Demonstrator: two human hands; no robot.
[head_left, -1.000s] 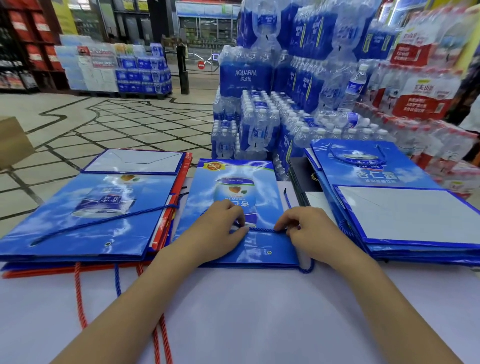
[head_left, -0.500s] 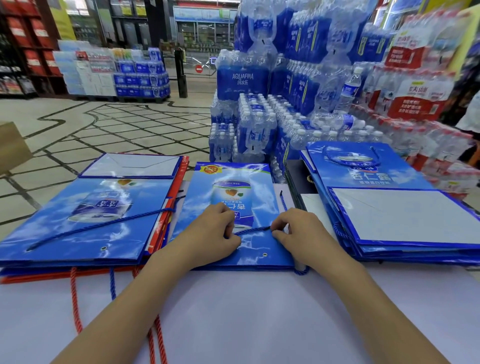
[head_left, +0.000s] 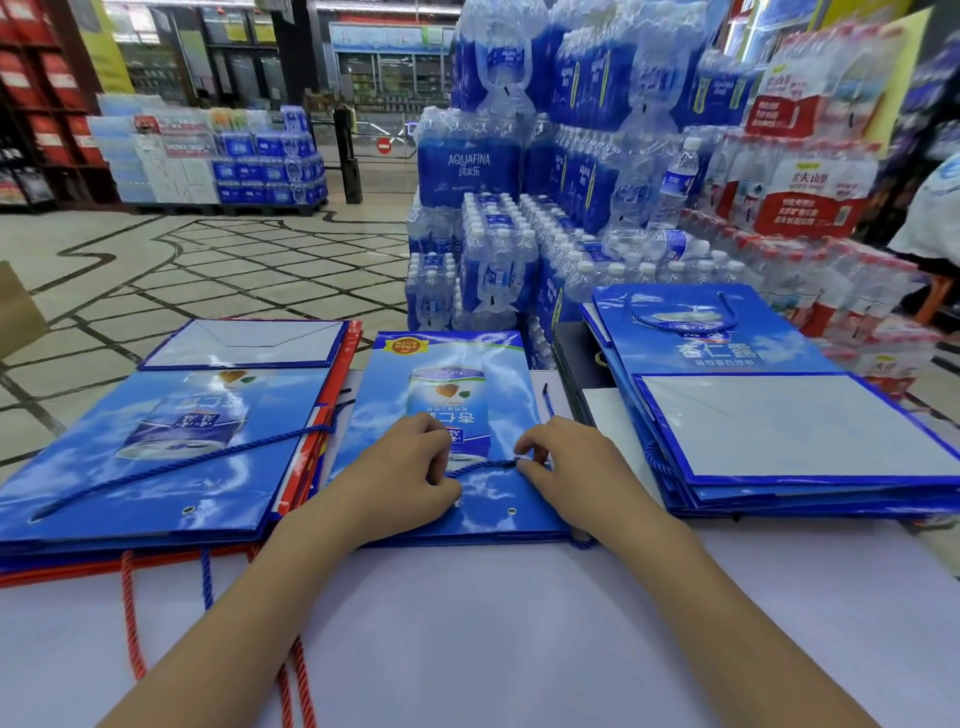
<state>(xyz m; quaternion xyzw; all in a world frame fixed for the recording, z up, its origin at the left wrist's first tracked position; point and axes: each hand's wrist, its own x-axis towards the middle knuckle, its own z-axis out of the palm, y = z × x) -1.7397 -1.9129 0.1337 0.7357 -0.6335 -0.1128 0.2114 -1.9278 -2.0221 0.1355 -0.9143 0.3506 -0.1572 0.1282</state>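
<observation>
We take the middle bag (head_left: 447, 395) as our mark. It lies flat on the white worktop (head_left: 467, 649), its mouth edge toward us. Over its near half both hands work the blue cord (head_left: 483, 466). The left hand (head_left: 400, 478) pinches the cord under its thumb, fingers curled. The right hand (head_left: 571, 467) pinches the other end of the visible stretch between thumb and forefinger.

Little has moved in the last second, but it matters. A second ago the cord lay level against the bag's face; now the short stretch between the hands bows up off the bag and rises toward the right hand. The gap between the hands is much the same. One eyelet (head_left: 512, 512) shows near the bag's near edge, as before, and a second now peeps out beside the left thumb.

We judge that the cord is being readied for those eyelets and is through neither yet. A cord loop (head_left: 582, 543) pokes out under the bag's near right corner. Left of the bag lies one stack of bags (head_left: 156, 452), right of it another stack (head_left: 779, 431), and beyond it the water packs (head_left: 493, 249).
</observation>
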